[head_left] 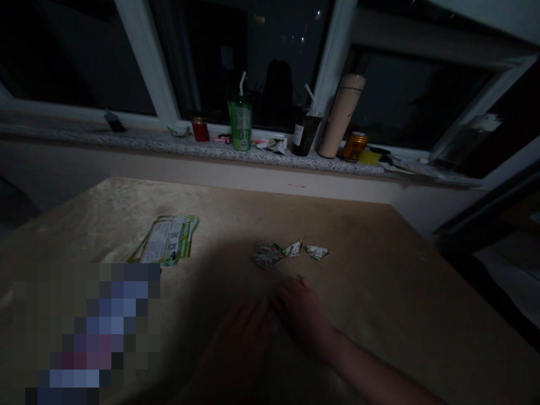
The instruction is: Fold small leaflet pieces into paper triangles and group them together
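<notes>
Though the table is dim, I judge the work partway: leaflet stack at left untouched, three folded pieces mid-table done. My left hand and right hand meet just nearer me over another sheet; their grip I cannot tell.

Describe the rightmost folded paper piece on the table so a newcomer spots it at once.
Find the wooden table below the windowsill. Just beyond the right hand lies a row of three folded paper pieces. The rightmost piece ends the row: small, flat, lying apart, unlike the larger bundle at the left end.
</notes>
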### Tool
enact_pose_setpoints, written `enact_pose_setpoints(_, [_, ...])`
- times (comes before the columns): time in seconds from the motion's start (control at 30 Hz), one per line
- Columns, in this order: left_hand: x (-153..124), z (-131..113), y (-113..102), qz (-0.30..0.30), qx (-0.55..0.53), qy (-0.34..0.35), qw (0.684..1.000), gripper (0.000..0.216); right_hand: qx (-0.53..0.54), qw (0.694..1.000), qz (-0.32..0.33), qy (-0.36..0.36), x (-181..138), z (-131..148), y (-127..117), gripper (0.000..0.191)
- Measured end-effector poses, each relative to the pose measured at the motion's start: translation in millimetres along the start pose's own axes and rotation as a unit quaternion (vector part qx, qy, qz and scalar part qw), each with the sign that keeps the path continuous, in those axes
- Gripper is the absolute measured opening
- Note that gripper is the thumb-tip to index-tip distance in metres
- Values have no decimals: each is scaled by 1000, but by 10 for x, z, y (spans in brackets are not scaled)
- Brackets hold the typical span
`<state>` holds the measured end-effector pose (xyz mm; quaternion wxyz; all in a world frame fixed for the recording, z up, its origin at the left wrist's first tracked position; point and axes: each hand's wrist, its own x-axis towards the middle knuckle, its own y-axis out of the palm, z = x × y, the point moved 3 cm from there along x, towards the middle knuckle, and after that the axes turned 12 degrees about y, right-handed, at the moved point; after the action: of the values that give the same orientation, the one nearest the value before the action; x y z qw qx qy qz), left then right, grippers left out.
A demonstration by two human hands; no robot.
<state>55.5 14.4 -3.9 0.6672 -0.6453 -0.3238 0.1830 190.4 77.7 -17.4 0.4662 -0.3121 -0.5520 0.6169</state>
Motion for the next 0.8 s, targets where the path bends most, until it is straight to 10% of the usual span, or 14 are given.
enact_pose_setpoints(0.17, [-207, -252, 142, -19, 57, 21, 998, 66, 2, 1000, -5, -6, -1, -3, 20, 17])
enact_pose_setpoints(0.8, [-256, -250, 161, -18, 60, 20, 998, 66, -65, 997, 10, -39, -10, 32, 57, 15])
